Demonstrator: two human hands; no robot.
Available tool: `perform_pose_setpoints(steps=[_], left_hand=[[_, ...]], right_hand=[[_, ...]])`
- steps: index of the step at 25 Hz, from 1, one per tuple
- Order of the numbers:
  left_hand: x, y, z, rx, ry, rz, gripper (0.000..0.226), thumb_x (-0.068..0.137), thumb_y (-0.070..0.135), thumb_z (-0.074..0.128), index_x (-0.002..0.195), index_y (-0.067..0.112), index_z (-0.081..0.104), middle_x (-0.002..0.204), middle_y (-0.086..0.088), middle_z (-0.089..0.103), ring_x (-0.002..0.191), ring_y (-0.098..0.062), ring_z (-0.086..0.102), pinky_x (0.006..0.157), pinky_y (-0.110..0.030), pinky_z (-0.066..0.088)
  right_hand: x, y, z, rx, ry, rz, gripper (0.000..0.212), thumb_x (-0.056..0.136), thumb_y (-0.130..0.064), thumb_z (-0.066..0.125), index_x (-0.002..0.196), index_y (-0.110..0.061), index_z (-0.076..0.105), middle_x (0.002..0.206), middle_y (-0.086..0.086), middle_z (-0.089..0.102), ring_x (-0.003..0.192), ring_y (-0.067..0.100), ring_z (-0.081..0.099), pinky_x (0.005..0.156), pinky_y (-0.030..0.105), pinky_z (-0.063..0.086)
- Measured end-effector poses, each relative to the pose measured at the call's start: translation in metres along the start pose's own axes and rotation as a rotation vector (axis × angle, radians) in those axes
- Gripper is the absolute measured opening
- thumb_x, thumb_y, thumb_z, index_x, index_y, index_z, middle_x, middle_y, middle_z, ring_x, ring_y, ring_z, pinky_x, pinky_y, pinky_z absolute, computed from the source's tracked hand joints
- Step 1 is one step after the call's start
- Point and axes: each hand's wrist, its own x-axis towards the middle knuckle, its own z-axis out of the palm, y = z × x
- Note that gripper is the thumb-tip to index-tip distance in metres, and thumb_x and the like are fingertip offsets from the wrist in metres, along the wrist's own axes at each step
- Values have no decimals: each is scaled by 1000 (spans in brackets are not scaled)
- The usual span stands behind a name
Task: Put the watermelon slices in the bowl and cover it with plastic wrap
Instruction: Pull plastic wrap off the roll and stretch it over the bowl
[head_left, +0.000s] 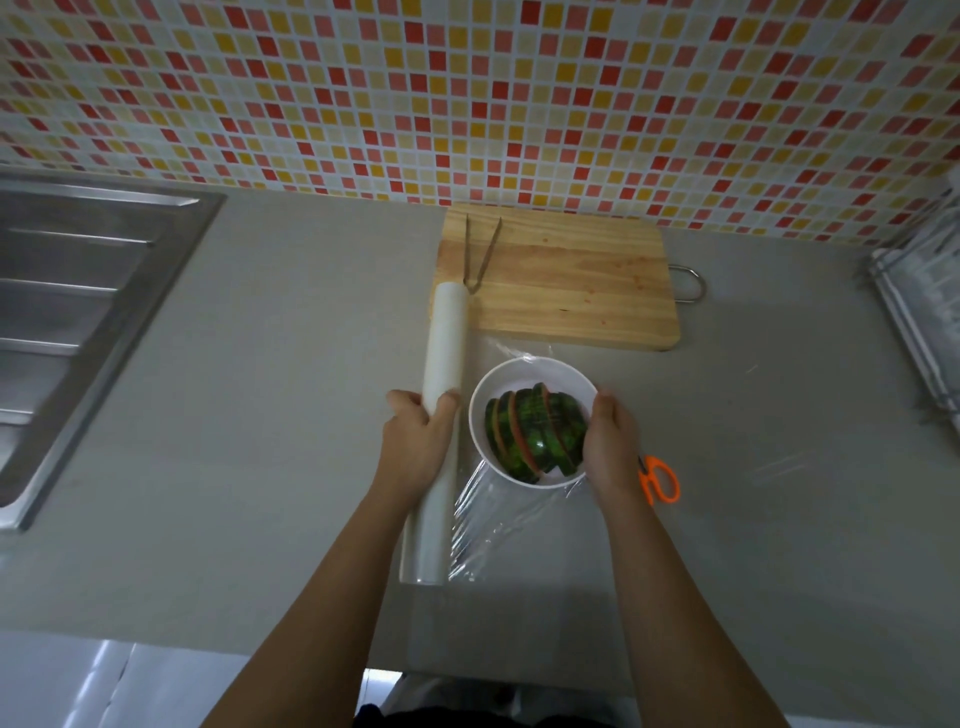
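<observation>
A white bowl sits on the grey counter with several watermelon slices lying in it, rind side up. A long white roll of plastic wrap lies just left of the bowl, and a clear sheet of wrap stretches from the roll across the bowl and onto the counter in front of it. My left hand grips the roll around its middle. My right hand rests on the bowl's right rim, pressing the sheet there. The fingers of that hand are hidden behind its back.
A wooden cutting board lies behind the bowl with metal tongs on its left end. Orange scissors lie right of my right hand. A steel sink is at the left, a dish rack at the right edge.
</observation>
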Motion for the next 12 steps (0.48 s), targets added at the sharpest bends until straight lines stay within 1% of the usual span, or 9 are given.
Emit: perform_pose_setpoints(steps=[2, 3, 5, 7, 8, 9, 10, 11, 12], left_hand=[[3, -5, -9, 30, -9, 7, 51, 70, 53, 63, 96, 14, 42, 84, 5, 56, 74, -6, 55, 55, -27, 40], [4, -7, -12, 43, -23, 12, 50, 66, 52, 64, 95, 16, 43, 85, 4, 57, 75, -8, 57, 56, -27, 42], [6, -9, -14, 1, -64, -10, 45, 67, 51, 64, 92, 20, 44, 89, -2, 61, 79, -19, 62, 64, -34, 50], [5, -11, -15, -125, -126, -60, 44, 70, 58, 61, 99, 26, 49, 98, -7, 63, 87, -27, 65, 77, -45, 55], [5, -13, -16, -152, -153, -73, 48, 73, 62, 57, 104, 27, 50, 102, -7, 63, 90, -27, 65, 82, -47, 55], [3, -14, -18, -134, -173, -73, 50, 77, 66, 52, 109, 27, 50, 104, -6, 62, 92, -25, 64, 83, -46, 54], [2, -15, -20, -128, -192, -68, 52, 80, 66, 48, 112, 25, 49, 105, -5, 61, 91, -22, 63, 80, -42, 54], [0, -16, -22, -146, -213, -73, 51, 82, 62, 51, 114, 23, 48, 105, -4, 60, 88, -20, 63, 74, -37, 53], [-3, -16, -24, -190, -246, -93, 53, 78, 54, 60, 115, 20, 47, 104, -6, 61, 84, -19, 63, 66, -33, 52]], right_hand=[[-1, -2, 0, -72, 13, -26, 39, 98, -28, 27, 98, -6, 60, 94, 12, 62, 88, 24, 55, 73, 26, 35], [-2, -3, 0, -110, 22, -45, 40, 99, -26, 27, 98, -3, 59, 97, 16, 61, 88, 24, 54, 74, 26, 33], [-2, -4, 0, -175, 45, -76, 42, 99, -25, 26, 101, 2, 59, 104, 22, 61, 94, 30, 55, 75, 27, 32], [-2, -5, 0, -208, 69, -92, 45, 100, -25, 25, 106, 4, 59, 110, 25, 61, 103, 34, 56, 78, 28, 35], [-2, -5, 0, -220, 75, -96, 46, 100, -26, 25, 107, 4, 59, 111, 26, 61, 105, 36, 56, 80, 30, 36], [-2, -6, 1, -230, 80, -98, 46, 100, -26, 25, 107, 5, 59, 112, 26, 61, 106, 37, 56, 82, 32, 38], [-3, -7, 1, -241, 84, -101, 46, 100, -26, 25, 107, 5, 59, 113, 27, 61, 106, 38, 55, 84, 34, 40], [-3, -8, 2, -252, 91, -105, 47, 100, -25, 24, 107, 5, 59, 113, 27, 61, 106, 38, 55, 86, 35, 40], [-4, -9, 2, -262, 99, -112, 47, 100, -25, 24, 107, 6, 59, 113, 27, 61, 106, 39, 55, 86, 36, 41]])
